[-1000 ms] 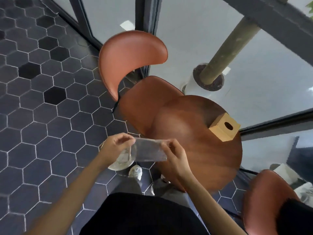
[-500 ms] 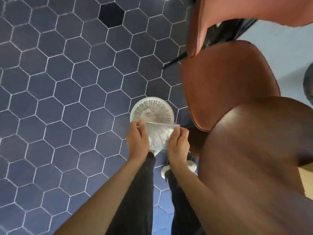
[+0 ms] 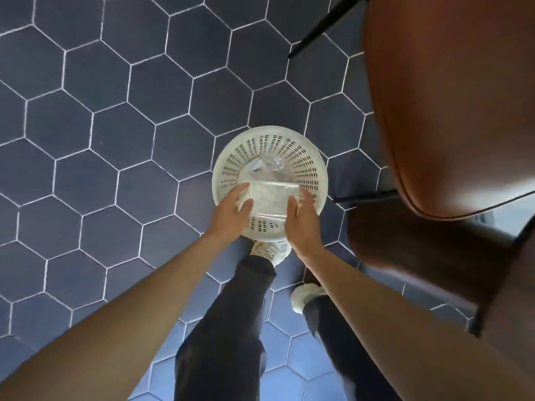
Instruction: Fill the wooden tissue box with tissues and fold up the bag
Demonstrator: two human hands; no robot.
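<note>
- The folded clear plastic bag (image 3: pixel 267 198), a flat, crinkled, glossy rectangle, is held over the round white plastic basket (image 3: pixel 314 172), above its near half.
- The left hand (image 3: pixel 230 214) grips the bag's left edge, thumb on top and fingers curled beneath it.
- The right hand (image 3: pixel 301 219) is at the bag's right edge, fingers fairly straight and pointing forward; whether it pinches the bag or only touches the edge I cannot tell.
- The basket stands on the floor and has a smooth solid rim and walls pierced by rows of small slots. More crumpled transparent film (image 3: pixel 265 164) lies inside it at the far side.
- The floor (image 3: pixel 115 140) is dark blue matte hexagonal tiles with thin pale grout lines.
- The person's legs are in black trousers (image 3: pixel 231 328), with pale shoes (image 3: pixel 270 248), one just at the basket's near rim.
- To the right curves a smooth reddish-brown chair seat (image 3: pixel 463 96) with a soft sheen, and below it the rounded edge of a dark wooden surface (image 3: pixel 419 247) with visible grain. Thin black chair legs (image 3: pixel 321 27) reach the floor nearby.
- The wooden tissue box is not in view.
</note>
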